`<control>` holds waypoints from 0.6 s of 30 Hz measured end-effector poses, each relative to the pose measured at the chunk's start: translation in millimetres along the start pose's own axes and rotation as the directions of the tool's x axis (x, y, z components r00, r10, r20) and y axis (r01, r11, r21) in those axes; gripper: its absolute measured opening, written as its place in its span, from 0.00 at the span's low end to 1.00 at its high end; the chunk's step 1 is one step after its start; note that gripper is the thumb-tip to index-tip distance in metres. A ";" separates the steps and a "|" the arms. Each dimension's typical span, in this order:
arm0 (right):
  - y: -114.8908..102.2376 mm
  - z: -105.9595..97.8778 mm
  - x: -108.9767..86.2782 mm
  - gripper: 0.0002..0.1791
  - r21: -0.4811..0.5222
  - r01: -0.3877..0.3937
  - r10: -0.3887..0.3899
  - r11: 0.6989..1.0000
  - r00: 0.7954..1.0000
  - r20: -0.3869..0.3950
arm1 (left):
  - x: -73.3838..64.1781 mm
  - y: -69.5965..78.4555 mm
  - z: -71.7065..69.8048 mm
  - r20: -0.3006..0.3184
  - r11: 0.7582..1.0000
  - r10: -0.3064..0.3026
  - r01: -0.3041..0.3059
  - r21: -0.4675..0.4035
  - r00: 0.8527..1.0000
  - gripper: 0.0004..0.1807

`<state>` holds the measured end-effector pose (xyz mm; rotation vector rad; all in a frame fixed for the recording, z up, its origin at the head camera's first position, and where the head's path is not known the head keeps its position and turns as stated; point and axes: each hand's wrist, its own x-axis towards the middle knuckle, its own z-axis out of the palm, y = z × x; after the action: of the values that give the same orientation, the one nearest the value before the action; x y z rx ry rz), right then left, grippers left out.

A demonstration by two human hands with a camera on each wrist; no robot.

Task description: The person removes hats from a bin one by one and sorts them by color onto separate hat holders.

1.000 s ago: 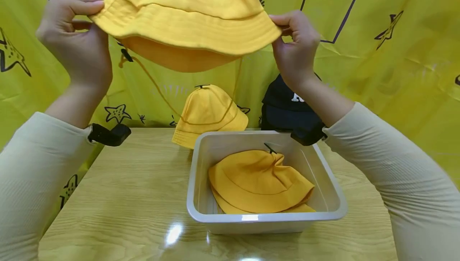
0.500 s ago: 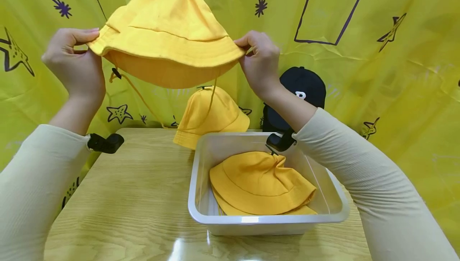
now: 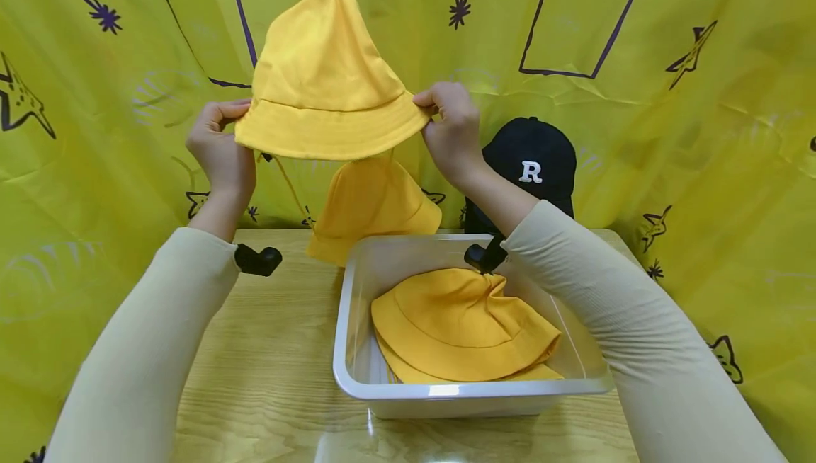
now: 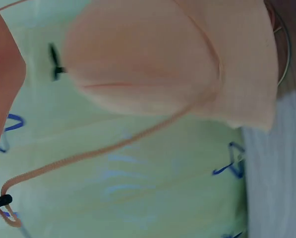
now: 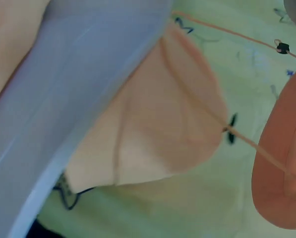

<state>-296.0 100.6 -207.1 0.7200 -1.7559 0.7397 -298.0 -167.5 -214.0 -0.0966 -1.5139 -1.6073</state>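
A yellow bucket hat [image 3: 331,73] with a small green sprout on its crown hangs upright in the air in the head view. My left hand [image 3: 223,148] pinches its brim at the left side, and my right hand [image 3: 451,130] pinches the right side. From under the brim a chin cord [image 4: 123,143] with a black toggle [image 4: 0,201] dangles, seen in the left wrist view. The right wrist view catches the hat's underside at its right edge. Behind and below it, a second yellow hat [image 3: 382,201] stands at the table's back, partly covered by the held one.
A whitish plastic bin [image 3: 446,390] on the wooden table [image 3: 268,350] contains a yellow hat [image 3: 459,321] with more yellow fabric beneath. Behind the bin sits a black cap [image 3: 532,148] lettered R, partly hidden by my right forearm. A yellow patterned curtain [image 3: 637,130] hangs behind.
The held hat has come down from the top of the view and now hangs upright, its crown and sprout showing. My left hand has moved right, closer to my right hand.
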 end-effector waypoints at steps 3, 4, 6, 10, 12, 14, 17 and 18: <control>12.2 1.0 -8.5 0.03 -0.031 -0.002 0.003 1.000 1.000 0.020 | -6.3 -23.8 4.6 0.023 0.999 -0.023 0.023 0.026 0.999 0.05; 16.0 1.1 -10.9 0.03 -0.039 -0.004 0.005 0.999 1.000 0.027 | -8.6 -30.7 5.6 0.024 0.999 -0.024 0.023 0.040 0.999 0.05; 22.9 1.2 -15.1 0.03 -0.053 -0.011 0.013 0.999 0.999 0.041 | -13.2 -42.7 7.5 0.021 0.998 -0.025 0.024 0.052 0.999 0.03; 32.8 1.5 -23.6 0.03 -0.063 -0.018 0.022 0.998 0.997 0.070 | -21.4 -61.1 11.3 0.031 0.996 -0.085 0.084 0.017 0.996 0.04; 37.6 3.5 -28.9 0.03 -0.067 -0.016 0.021 0.998 0.996 0.086 | -25.2 -68.4 13.5 0.038 0.993 -0.120 0.120 -0.005 0.992 0.05; 41.4 6.4 -35.0 0.03 -0.065 -0.014 0.021 0.998 0.995 0.102 | -28.8 -73.7 15.5 0.037 0.987 -0.156 0.157 -0.039 0.987 0.06; 45.1 12.4 -44.6 0.04 -0.071 -0.012 0.020 0.997 0.994 0.111 | -33.3 -82.0 18.3 0.024 0.975 -0.198 0.199 -0.103 0.980 0.08; 45.9 14.3 -47.9 0.04 -0.074 -0.013 0.021 0.997 0.993 0.114 | -35.0 -84.7 19.1 0.023 0.969 -0.211 0.213 -0.125 0.977 0.09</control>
<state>-326.6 124.1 -262.9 0.7106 -1.8855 0.6535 -340.2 -145.8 -294.7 -0.0122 -1.4676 -1.8756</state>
